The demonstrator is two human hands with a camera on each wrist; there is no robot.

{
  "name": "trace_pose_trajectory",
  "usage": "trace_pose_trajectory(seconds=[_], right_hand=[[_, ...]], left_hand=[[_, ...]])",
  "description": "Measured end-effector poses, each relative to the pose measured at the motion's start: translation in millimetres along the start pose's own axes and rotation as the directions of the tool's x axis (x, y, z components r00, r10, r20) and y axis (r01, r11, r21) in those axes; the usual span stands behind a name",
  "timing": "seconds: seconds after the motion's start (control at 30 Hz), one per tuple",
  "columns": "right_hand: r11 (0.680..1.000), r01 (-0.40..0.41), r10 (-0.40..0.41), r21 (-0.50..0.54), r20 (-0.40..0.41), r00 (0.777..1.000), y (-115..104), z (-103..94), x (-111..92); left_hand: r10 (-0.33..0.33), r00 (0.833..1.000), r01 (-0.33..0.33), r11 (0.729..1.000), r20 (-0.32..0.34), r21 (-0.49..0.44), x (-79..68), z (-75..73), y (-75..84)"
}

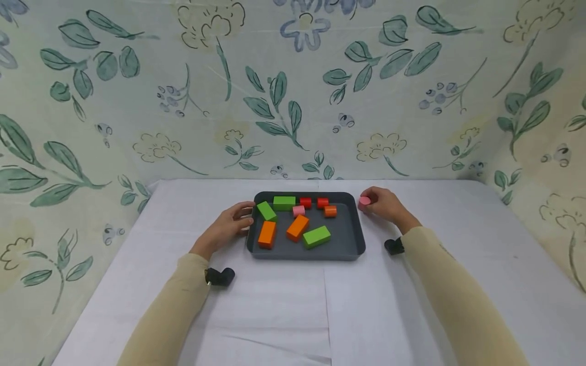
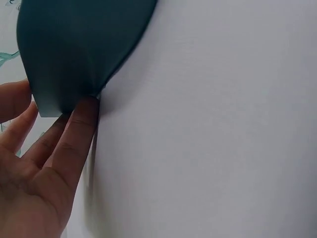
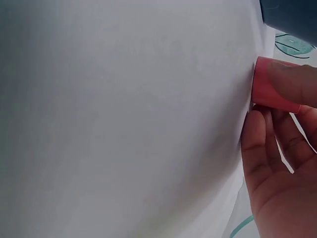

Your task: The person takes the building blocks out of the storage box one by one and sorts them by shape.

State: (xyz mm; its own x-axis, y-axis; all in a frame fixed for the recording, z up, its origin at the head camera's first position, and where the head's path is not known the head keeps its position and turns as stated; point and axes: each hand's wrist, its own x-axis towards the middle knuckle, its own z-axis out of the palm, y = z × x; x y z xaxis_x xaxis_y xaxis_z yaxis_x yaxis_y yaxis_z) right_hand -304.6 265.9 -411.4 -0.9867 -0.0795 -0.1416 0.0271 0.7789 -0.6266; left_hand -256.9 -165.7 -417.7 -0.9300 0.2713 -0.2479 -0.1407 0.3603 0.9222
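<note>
My right hand (image 1: 383, 204) pinches a short pink cylinder block (image 1: 364, 201) between thumb and fingers, just outside the right side of the dark grey tray (image 1: 339, 239). In the right wrist view the pink cylinder block (image 3: 272, 85) stands on the cloth, its side partly hidden by the thumb. My left hand (image 1: 225, 226) is at the tray's left side, fingers fairly straight. The left wrist view has its fingertips touching the tray's outer wall (image 2: 79, 49). Inside the tray lie green blocks (image 1: 317, 237), orange blocks (image 1: 267, 235) and smaller red blocks (image 1: 305, 203).
A small pink block (image 1: 298, 211) and a small orange block (image 1: 330, 211) also lie in the tray. White cloth (image 1: 284, 305) with creases covers the table. Floral fabric (image 1: 293, 101) hangs behind the table and at both sides.
</note>
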Motion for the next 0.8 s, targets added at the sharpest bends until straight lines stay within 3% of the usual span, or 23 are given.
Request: trace_pose_trajectory(seconds=[0.17, 0.33, 0.8], right_hand=[[0.999, -0.034, 0.032, 0.036, 0.042, 0.999, 3.6, 1.2, -1.0], [0.997, -0.037, 0.034, 0.068, 0.048, 0.998, 5.2, -0.9, 1.2], [0.998, -0.036, 0.033, 0.042, 0.064, 0.997, 3.5, -0.9, 4.1]], left_hand=[[-0.027, 0.999, 0.027, 1.0, 0.019, -0.01, -1.1, -0.5, -0.2], [-0.001, 1.0, 0.001, 1.0, 0.024, -0.009, 0.0, -3.0, 0.8], [-0.006, 1.0, 0.007, 0.999, 0.016, -0.039, 5.4, -2.4, -5.7]])
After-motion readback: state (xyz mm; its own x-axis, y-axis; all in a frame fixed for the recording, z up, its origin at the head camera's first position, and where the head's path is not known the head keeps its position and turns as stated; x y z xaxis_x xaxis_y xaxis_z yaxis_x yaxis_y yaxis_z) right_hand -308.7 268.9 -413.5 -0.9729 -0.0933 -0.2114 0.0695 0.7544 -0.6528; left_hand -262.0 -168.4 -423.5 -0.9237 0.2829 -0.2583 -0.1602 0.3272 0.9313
